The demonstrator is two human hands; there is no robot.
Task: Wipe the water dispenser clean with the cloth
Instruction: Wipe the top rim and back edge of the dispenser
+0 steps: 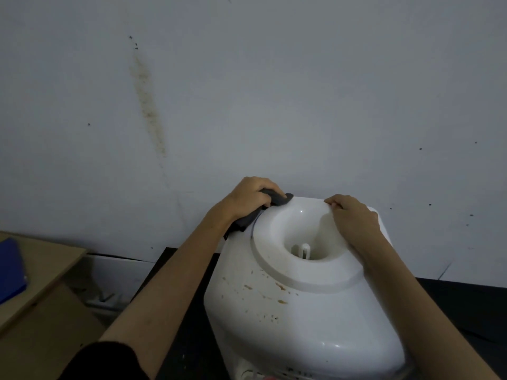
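Observation:
A white water dispenser (315,319) stands in front of me, seen from above, with a round bottle well and a white spike in its middle. Brown spots and smears dot its top on the near left. My left hand (249,197) grips a dark grey cloth (277,200) and holds it against the dispenser's far left corner; part of the cloth hangs down below my wrist. My right hand (354,218) lies on the far right rim of the well, fingers curled over the rim's edge.
A stained grey wall (247,91) rises right behind the dispenser. A dark counter (181,311) carries it. At the left is a brown cardboard surface (46,270) with a blue object (11,270) on it.

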